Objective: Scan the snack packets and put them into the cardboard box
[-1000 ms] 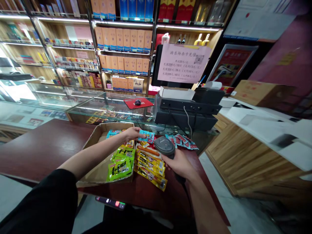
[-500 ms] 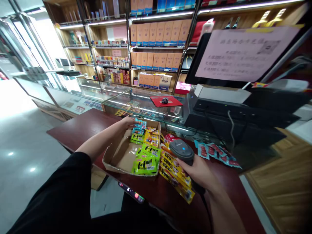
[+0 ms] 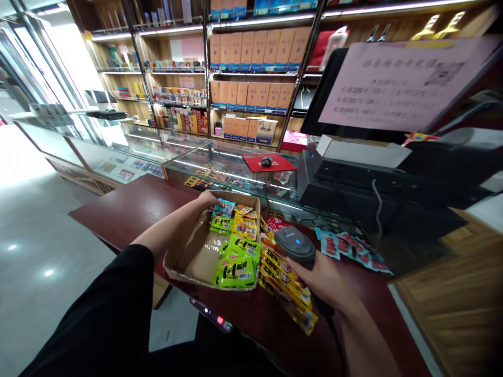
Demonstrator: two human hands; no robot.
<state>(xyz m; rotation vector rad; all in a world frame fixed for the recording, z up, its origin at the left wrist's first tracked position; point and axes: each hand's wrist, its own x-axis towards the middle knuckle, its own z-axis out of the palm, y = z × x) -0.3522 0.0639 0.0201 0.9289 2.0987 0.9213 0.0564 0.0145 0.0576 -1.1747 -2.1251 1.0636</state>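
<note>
My right hand (image 3: 328, 280) is wrapped around the handle of a dark grey barcode scanner (image 3: 294, 243) with a blue light on its head. Beneath the scanner, long yellow snack packets (image 3: 288, 290) lie overlapping on the table. At the far left corner of an open cardboard box (image 3: 192, 272), my left hand (image 3: 209, 199) is closed on the edge of a blue snack packet (image 3: 225, 207); its fingertips are partly hidden. Green snack packets (image 3: 238, 269) and yellow pouches (image 3: 244, 228) line the right side of the box. The box's left part shows bare cardboard.
Blue-and-red packets (image 3: 349, 250) lie on the dark red table (image 3: 137, 204) at right. Beyond stand a glass display counter (image 3: 236, 167), a mouse (image 3: 266, 162) on a red mat, and a monitor (image 3: 322, 89) with a paper sign. A phone (image 3: 211, 315) is below the table's front edge.
My left hand has lowered the blue packet slightly onto the other blue packet in the box. My right hand still holds the scanner in nearly the same place.
</note>
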